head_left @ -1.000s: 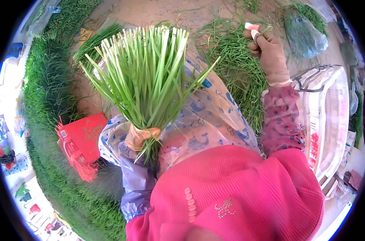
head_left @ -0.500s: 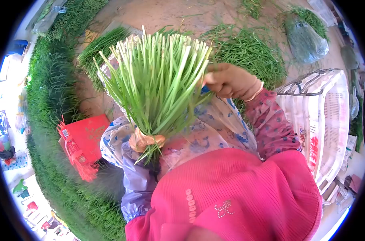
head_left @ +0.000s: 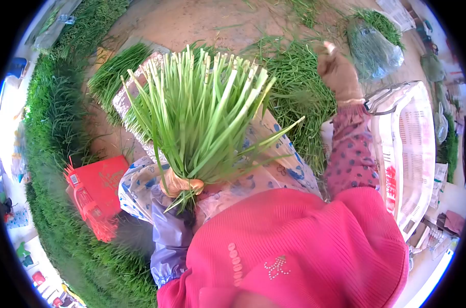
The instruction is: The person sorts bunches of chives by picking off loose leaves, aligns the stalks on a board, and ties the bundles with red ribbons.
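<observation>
A thick bunch of garlic chives stands over my lap, its pale cut ends fanned upward and its green leaves drawn in below. My left hand, in a tan glove, is wrapped round the narrow lower part of the bunch. One stalk sticks out from the bunch to the right. My right hand, gloved, is raised at the right, apart from the bunch, over the edge of a loose chive pile. Its fingers are bent and blurred, and whether anything is in them cannot be made out.
A white plastic crate with a metal handle stands at my right. Bundled greens line the left side, near a red box. A clear plastic bag with greens lies at the back right. More chives lie at the back left.
My right hand has left the right side of the bunch and swung up and right over the loose pile. One stalk now juts out to the right. My left hand keeps its hold.
</observation>
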`<action>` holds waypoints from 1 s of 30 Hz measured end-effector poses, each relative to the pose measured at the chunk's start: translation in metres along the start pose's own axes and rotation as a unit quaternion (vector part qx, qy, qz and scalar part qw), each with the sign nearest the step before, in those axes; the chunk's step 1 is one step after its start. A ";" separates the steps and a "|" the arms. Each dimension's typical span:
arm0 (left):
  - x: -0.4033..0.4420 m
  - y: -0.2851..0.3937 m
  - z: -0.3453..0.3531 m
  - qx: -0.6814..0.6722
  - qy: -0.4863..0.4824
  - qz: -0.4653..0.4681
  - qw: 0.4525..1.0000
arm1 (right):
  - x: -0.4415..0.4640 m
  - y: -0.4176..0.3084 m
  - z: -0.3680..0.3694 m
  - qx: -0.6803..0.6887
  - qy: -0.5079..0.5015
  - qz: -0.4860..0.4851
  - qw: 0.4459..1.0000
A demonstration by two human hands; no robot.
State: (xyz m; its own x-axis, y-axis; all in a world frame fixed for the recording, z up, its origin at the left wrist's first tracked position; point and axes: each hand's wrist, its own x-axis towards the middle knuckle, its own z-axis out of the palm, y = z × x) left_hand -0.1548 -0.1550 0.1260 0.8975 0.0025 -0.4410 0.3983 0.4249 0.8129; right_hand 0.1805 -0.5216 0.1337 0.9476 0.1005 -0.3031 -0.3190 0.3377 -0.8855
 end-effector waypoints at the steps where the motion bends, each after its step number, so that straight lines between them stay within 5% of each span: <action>1: 0.000 0.000 0.000 -0.001 0.001 0.003 1.000 | -0.014 -0.006 0.012 -0.001 -0.004 -0.001 1.000; 3: 0.000 0.000 -0.001 0.001 0.003 0.006 1.000 | -0.062 -0.012 0.034 -0.209 -0.086 0.000 0.974; 6: 0.002 0.001 -0.001 0.005 0.001 0.004 1.000 | -0.101 -0.011 0.070 -0.249 -0.273 -0.031 0.929; 13: 0.003 0.005 0.001 0.010 -0.003 0.003 1.000 | -0.105 0.015 0.124 -0.269 -0.264 0.086 0.922; 17: -0.001 0.004 0.000 0.013 0.002 -0.001 1.000 | -0.071 0.012 0.096 -0.338 -0.082 -0.166 0.923; 20: -0.001 0.003 0.001 0.012 0.001 -0.005 1.000 | -0.070 -0.008 0.085 -0.207 -0.020 -0.171 0.963; 22: -0.002 0.003 0.003 0.012 0.001 -0.010 1.000 | -0.078 -0.008 0.084 -0.244 -0.066 -0.249 0.935; 24: -0.001 0.004 0.004 0.014 0.000 -0.015 1.000 | -0.101 -0.018 0.090 -0.368 -0.165 -0.358 0.842; 28: 0.000 0.003 0.007 0.018 -0.001 -0.025 1.000 | -0.114 0.010 0.108 -0.419 -0.200 -0.446 0.765; 30: 0.000 0.003 0.007 0.021 -0.001 -0.028 0.999 | -0.110 0.022 0.107 -0.402 -0.209 -0.422 0.785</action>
State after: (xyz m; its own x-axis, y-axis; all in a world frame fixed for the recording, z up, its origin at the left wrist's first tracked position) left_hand -0.1521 -0.1604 0.1315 0.8742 -0.0213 -0.4850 0.4548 0.3851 0.8030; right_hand 0.0709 -0.4254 0.1851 0.6946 0.5133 0.5040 0.6785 -0.2348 -0.6960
